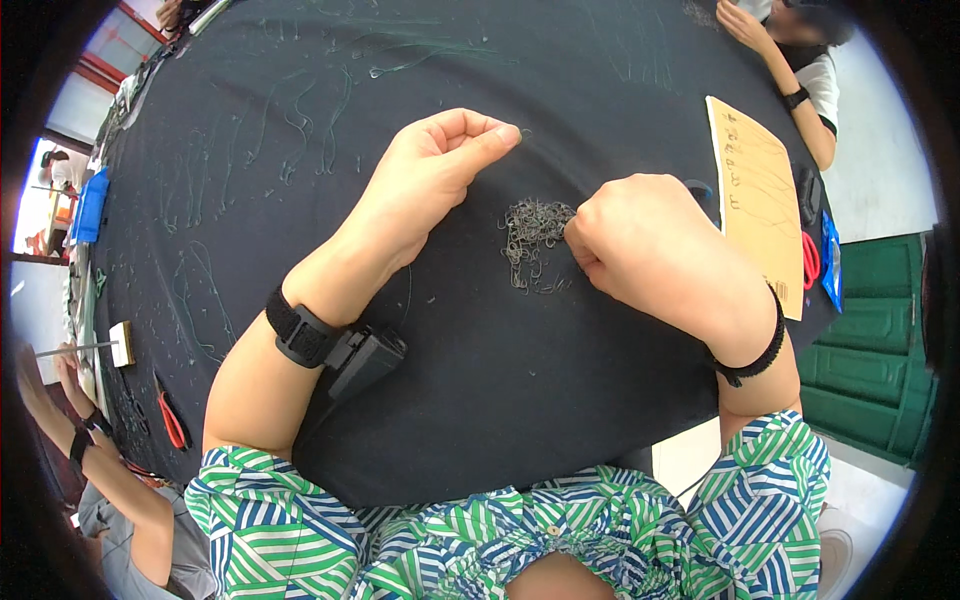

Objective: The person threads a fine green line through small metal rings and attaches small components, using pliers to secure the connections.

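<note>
A heap of small dark fish hooks [530, 232] lies on the black cloth between my hands. My left hand [430, 170] is raised left of the heap, thumb and forefinger pinched together. A tiny curved fish hook [526, 133] shows just past those fingertips. My right hand [650, 255] is closed at the heap's right edge, knuckles up. Its fingertips are mostly hidden, and whatever they hold cannot be made out. Below my left hand a thin strand of line runs down beside the wrist.
Green fishing lines [330, 120] are spread over the black-covered table [530, 400]. At right lie a tan card [760, 210] with hooks and lines, red-handled scissors [810, 262] and a blue packet [831, 262]. Red-handled pliers [172, 420] lie left. Co-workers sit at left and far right.
</note>
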